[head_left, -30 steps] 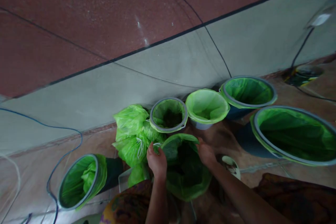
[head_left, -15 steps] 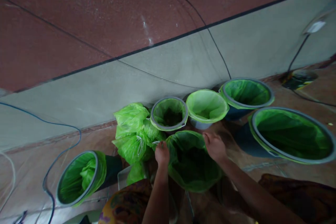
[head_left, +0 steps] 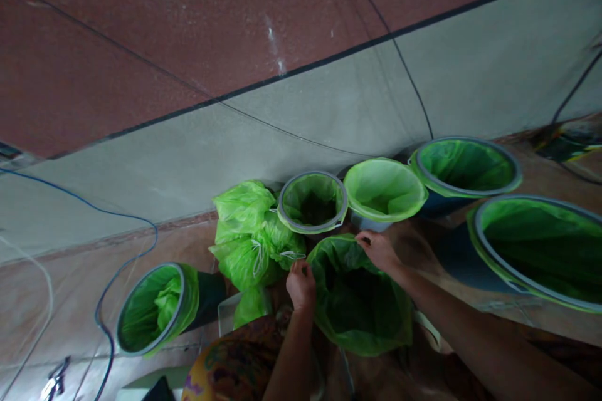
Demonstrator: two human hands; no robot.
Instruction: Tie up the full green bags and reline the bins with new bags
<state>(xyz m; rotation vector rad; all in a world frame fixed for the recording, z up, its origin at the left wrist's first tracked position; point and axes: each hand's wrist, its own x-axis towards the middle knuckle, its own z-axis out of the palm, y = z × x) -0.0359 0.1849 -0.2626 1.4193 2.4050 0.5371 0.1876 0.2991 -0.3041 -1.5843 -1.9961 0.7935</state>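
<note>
A translucent green bin bag hangs open in front of me, its mouth wide and its inside dark. My left hand has its fingers curled closed at the bag's left edge. At the back edge, my right hand pinches the bag's rim between thumb and fingers. Whether a bin stands inside this bag is hidden. Just behind it is a bin with a grey ring, lined in the same green plastic. Left of my left hand sit tied green bags with white drawstrings.
Lined bins stand to the right: a pale-rimmed one, a grey-ringed one and a large one. Another bin lies tilted at left. A blue cable crosses the floor. The wall rises behind.
My view has shifted, so most things sit further right. My right hand has moved left along the bag's rim, closer to its back edge. My left hand stays at the left edge.
</note>
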